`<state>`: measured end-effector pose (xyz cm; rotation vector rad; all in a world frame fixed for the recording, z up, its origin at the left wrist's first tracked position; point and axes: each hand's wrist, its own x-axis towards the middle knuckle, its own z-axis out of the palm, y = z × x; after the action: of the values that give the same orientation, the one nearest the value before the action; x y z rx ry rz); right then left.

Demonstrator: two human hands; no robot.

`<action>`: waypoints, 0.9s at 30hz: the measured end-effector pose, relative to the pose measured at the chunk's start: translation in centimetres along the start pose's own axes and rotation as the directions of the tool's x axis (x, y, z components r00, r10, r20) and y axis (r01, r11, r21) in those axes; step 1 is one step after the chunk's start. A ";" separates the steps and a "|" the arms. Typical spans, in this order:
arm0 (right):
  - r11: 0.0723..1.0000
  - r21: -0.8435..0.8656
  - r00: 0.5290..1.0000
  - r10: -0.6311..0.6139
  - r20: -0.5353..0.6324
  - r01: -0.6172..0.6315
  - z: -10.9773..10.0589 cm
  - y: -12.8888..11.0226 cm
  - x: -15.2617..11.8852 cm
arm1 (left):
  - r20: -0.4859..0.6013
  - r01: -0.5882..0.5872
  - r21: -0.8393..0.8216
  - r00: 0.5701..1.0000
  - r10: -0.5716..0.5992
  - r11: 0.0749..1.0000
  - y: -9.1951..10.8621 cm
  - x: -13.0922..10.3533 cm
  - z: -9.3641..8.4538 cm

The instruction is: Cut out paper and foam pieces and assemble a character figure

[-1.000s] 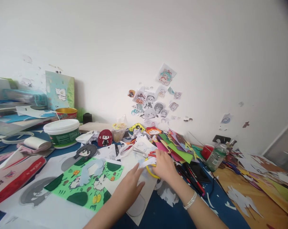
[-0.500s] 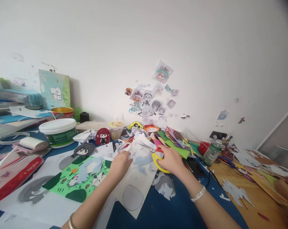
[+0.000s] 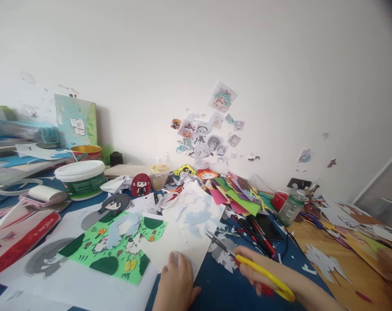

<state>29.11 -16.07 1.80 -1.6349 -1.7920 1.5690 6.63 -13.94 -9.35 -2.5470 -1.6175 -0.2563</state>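
Note:
My left hand (image 3: 178, 278) lies on the near end of a white sheet of paper (image 3: 183, 233), fingers flat over a drawn rounded outline that is now mostly covered. The sheet carries pale blue shapes further up. In my right hand (image 3: 252, 265) are scissors (image 3: 262, 273) with yellow and red handles. Their blades point up and left, over a grey and white paper cutout (image 3: 223, 257) beside the sheet. A green patterned sheet (image 3: 106, 250) with drawn figures lies to the left of my left hand.
White-lidded tub (image 3: 81, 179), tape roll (image 3: 170, 200) and red-haired figure cutout (image 3: 140, 185) stand beyond. Coloured papers (image 3: 237, 194), pens (image 3: 254, 235) and a bottle (image 3: 291, 207) are at right. Another person's hand (image 3: 390, 268) shows at the right edge.
Both hands have come back towards me. My left hand now covers the outline on the sheet, and the scissors in my right hand have moved down and right.

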 end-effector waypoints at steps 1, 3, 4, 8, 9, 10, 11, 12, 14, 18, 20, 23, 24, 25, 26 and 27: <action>0.999 0.053 0.999 -0.004 0.045 0.002 0.1 0.6 -0.2 | -0.014 -0.003 0.030 1.000 0.004 1.000 0.1 0.2 0.4; 0.994 0.113 0.991 -0.010 0.135 -0.005 0.2 1.4 -0.6 | -0.068 0.000 0.085 0.998 0.006 0.996 0.2 0.5 1.2; 0.992 0.124 0.986 -0.010 0.168 -0.011 0.3 1.5 -0.8 | -0.098 -0.003 0.105 0.995 0.013 0.994 0.2 0.6 1.6; 0.996 0.050 0.966 0.056 0.251 -0.071 0.8 0.9 -0.9 | -0.142 -0.003 0.171 0.990 0.028 0.985 0.4 0.8 2.7; 0.996 0.025 0.963 0.081 0.257 -0.090 0.9 0.8 -0.7 | -0.139 0.004 0.185 0.990 0.022 0.983 0.4 0.7 2.8; 0.995 0.008 0.961 0.096 0.259 -0.102 1.1 0.7 -0.5 | -0.139 0.009 0.195 0.990 0.019 0.981 0.3 0.6 2.9; 0.995 0.005 0.963 0.097 0.253 -0.102 1.2 0.7 -0.2 | -0.147 0.010 0.200 0.989 0.020 0.980 0.2 0.5 2.9; 0.996 0.002 0.964 0.089 0.250 -0.092 1.3 0.8 0.1 | -0.161 0.007 0.200 0.987 0.026 0.980 0.0 0.3 2.9; 0.999 -0.018 0.969 0.053 0.242 -0.050 1.7 0.8 0.9 | -0.194 0.001 0.186 0.980 0.036 0.983 -0.4 -0.2 3.0; 0.990 -0.049 0.956 0.142 0.258 -0.134 2.4 0.2 2.4 | -0.245 -0.015 0.118 0.968 0.044 0.993 -0.9 -1.1 3.6; 0.972 -0.039 0.942 0.235 0.238 -0.233 2.9 -0.3 2.9 | -0.265 -0.011 0.108 0.964 0.040 0.994 -1.0 -1.4 3.8; 0.965 0.017 0.947 0.254 0.199 -0.263 3.4 -0.9 3.3 | -0.277 -0.001 0.137 0.960 0.039 0.991 -0.8 -1.5 3.8; 0.964 0.019 0.944 0.254 0.210 -0.264 3.5 -1.1 3.5 | -0.283 -0.004 0.153 0.958 0.048 0.988 -0.8 -1.5 3.7; 0.964 0.013 0.942 0.257 0.214 -0.266 3.6 -1.2 3.7 | -0.293 -0.010 0.173 0.954 0.061 0.985 -0.7 -1.5 3.6; 0.959 -0.002 0.936 0.277 0.217 -0.283 3.7 -1.3 3.9 | -0.307 -0.009 0.194 0.949 0.069 0.981 -0.6 -1.4 3.4; 0.950 -0.024 0.926 0.309 0.215 -0.311 3.8 -1.4 4.2 | -0.325 0.000 0.217 0.943 0.072 0.976 -0.5 -1.4 3.3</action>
<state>24.02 -14.25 -0.41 -1.8807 -1.6805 1.9576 5.84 -14.40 -12.84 -2.2263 -1.3888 -0.4538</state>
